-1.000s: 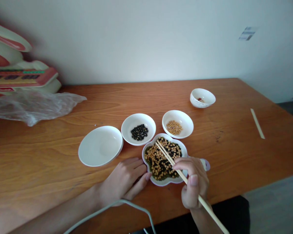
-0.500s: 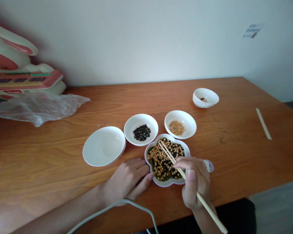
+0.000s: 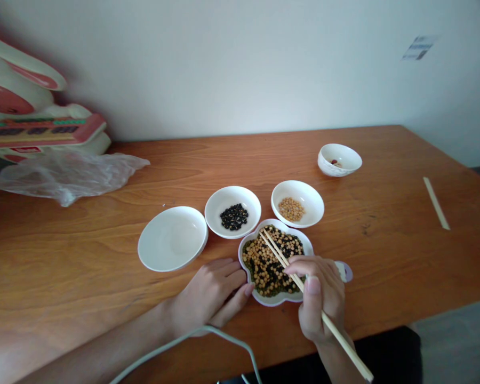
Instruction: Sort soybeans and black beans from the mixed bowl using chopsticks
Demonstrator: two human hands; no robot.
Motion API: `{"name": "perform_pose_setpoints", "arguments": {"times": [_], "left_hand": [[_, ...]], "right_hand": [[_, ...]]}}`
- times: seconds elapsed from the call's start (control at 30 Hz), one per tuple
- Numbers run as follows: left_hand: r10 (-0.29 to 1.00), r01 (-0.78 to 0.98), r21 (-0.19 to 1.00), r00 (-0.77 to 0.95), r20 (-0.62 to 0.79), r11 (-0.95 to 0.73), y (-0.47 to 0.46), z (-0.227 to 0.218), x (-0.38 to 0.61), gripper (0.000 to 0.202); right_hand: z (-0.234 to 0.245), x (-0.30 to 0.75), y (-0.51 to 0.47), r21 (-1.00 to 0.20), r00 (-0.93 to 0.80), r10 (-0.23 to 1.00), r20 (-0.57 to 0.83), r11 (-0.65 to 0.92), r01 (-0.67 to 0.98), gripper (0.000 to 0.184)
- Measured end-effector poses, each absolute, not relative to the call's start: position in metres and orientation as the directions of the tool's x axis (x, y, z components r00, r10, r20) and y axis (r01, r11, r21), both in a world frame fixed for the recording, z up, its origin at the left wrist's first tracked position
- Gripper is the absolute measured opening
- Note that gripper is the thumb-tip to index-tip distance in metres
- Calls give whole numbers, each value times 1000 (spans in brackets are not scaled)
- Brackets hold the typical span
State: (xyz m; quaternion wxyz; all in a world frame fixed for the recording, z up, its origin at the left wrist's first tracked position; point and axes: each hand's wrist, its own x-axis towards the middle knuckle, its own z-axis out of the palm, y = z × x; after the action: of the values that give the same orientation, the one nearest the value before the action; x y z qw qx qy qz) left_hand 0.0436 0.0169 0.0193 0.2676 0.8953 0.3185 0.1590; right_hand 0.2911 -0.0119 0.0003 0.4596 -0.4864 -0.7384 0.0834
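Note:
My right hand point(image 3: 323, 298) is closed around a pair of wooden chopsticks point(image 3: 280, 257). Their tips dip into mixed beans point(image 3: 274, 261), tan, black and green, inside a scalloped white dish point(image 3: 272, 301) with a purple rim. Whether a bean sits between the tips I cannot tell. Against the dish's left edge, my left hand point(image 3: 214, 292) steadies it with curled fingers and thumb. Behind the dish stand a white bowl of black beans point(image 3: 234, 217) and a white bowl of tan beans point(image 3: 291, 209).
An empty white bowl point(image 3: 173, 240) stands to the left. Farther back is a white bowl point(image 3: 339, 160) with a few small pieces in it. A paper strip point(image 3: 436, 203) lies at right. Plastic bag point(image 3: 70, 176) and toy keyboard point(image 3: 44, 128) occupy the left; a cable point(image 3: 208, 328) crosses the front.
The camera view has shifted very slightly, so the bowls appear a little farther right. Both hands and the chopsticks keep nearly the same place at the dish.

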Motion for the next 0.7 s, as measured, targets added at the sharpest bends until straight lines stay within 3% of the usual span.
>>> {"name": "perform_pose_setpoints", "arguments": {"times": [0.53,0.7], "left_hand": [[661,492,576,741,117,-653,16,14,42,29],[656,491,576,747,107,-654,16,13,41,29]], "right_hand": [[-5,293,-15,-633,-19,770,638,538,556,39],[-9,296,-17,-628,73,702,708,579,520,45]]}}
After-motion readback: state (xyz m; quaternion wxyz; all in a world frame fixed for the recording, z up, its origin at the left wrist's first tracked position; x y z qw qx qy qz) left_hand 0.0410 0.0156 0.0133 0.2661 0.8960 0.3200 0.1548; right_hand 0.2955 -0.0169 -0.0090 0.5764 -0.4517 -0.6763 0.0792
